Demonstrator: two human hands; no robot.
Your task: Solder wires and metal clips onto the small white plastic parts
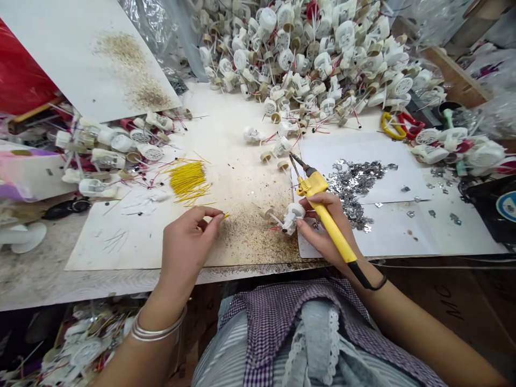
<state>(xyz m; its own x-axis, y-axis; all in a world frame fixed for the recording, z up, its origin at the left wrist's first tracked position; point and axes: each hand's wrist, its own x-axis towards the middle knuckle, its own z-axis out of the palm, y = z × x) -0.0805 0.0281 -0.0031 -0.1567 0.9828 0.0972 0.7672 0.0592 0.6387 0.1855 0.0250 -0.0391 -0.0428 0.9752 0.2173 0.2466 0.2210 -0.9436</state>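
Note:
My left hand (187, 242) is closed in a pinch, and the tip of a short yellow wire (226, 215) pokes out between thumb and forefinger. The rest of that wire is hidden by the fingers. In my right hand (332, 215) are two things at once. A yellow soldering iron (312, 185) with two prongs lies across the palm, its tip pointing away from me. Thumb and fingers also grip a small white plastic assembly (293, 215) with red wires and a tan disc on a stem. Beyond my left hand lies a bundle of yellow wires (187, 178).
A big heap of white assemblies (298, 59) fills the back, with a smaller pile (116, 142) at left. Small metal plates (357, 183) lie on white paper at right, near yellow-handled and red-handled tools (393, 126). Brown crumbs (258, 236) cover the board between my hands.

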